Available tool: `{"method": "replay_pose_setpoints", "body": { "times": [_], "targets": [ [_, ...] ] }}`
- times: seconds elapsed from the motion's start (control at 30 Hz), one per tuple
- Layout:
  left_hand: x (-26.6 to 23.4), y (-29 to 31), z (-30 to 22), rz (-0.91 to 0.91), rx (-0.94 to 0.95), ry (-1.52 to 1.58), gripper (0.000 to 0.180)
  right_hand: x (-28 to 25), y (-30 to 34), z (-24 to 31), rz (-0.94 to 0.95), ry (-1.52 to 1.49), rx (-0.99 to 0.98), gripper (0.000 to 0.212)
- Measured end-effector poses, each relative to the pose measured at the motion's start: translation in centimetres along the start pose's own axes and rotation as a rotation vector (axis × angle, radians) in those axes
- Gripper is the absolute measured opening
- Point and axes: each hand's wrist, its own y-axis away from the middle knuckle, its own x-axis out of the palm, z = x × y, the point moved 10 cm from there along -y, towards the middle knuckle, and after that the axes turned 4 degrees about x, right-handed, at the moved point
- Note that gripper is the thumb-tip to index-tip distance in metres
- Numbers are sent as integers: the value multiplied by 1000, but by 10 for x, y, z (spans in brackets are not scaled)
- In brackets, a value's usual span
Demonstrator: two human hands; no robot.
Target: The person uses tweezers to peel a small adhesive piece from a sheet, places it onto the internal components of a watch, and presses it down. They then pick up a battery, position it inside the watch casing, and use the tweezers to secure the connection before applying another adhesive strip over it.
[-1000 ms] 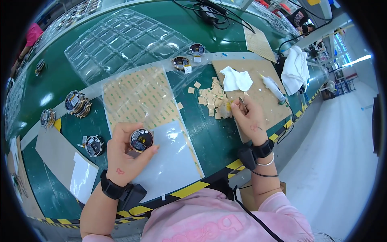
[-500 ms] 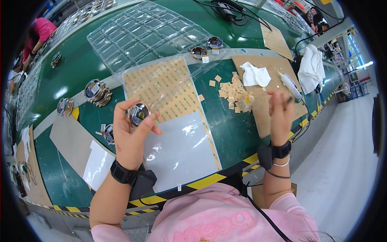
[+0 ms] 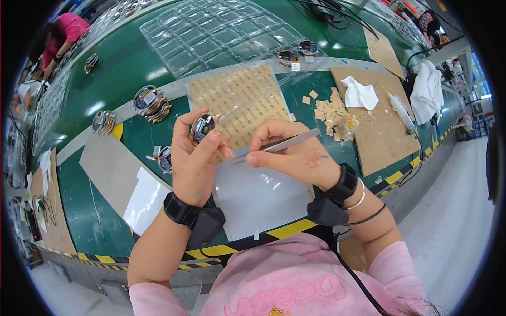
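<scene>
Between its thumb and fingers, my left hand point(image 3: 194, 171) grips a small round circuit board point(image 3: 203, 129), dark faced with a metallic rim. My right hand point(image 3: 298, 158) pinches metal tweezers point(image 3: 295, 141), whose tips point left toward my left fingertips. Whether the tips hold anything is too small to tell. Beneath both hands lies a brown adhesive sheet point(image 3: 237, 97) with green print, its lower part showing a pale, glossy backing point(image 3: 263, 197). Another round board point(image 3: 165, 159) rests on the green table just left of my left hand.
Stacked round boards point(image 3: 151, 104) and a smaller stack point(image 3: 104, 122) stand at left. Clear plastic trays point(image 3: 211, 34) lie at the back. Small tan squares point(image 3: 331, 111) are heaped beside a brown board point(image 3: 387, 152) bearing a white cloth point(image 3: 359, 92) and a white pen-like tool point(image 3: 401, 111).
My right hand has come left from above the brown board, bringing the tweezers close to my left hand. My left hand still holds the round circuit board. The whole view has shifted slightly.
</scene>
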Motion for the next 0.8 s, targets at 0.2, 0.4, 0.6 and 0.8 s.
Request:
{"method": "replay_pose_setpoints", "body": {
  "times": [0.2,0.4,0.6,0.8],
  "targets": [
    [-3,0,-3,-74,34,-56,38,3,-10,-17,-125,98,31,16],
    [-3,-1,-4,-65,24,-29,38,10,-14,-27,-126,122,109,16],
    [1,-3,-2,-40,34,-36,39,7,-13,-29,-141,134,126,16],
    [-1,-5,-7,-79,59,-88,45,1,-9,-27,-75,57,172,13]
  ]
}}
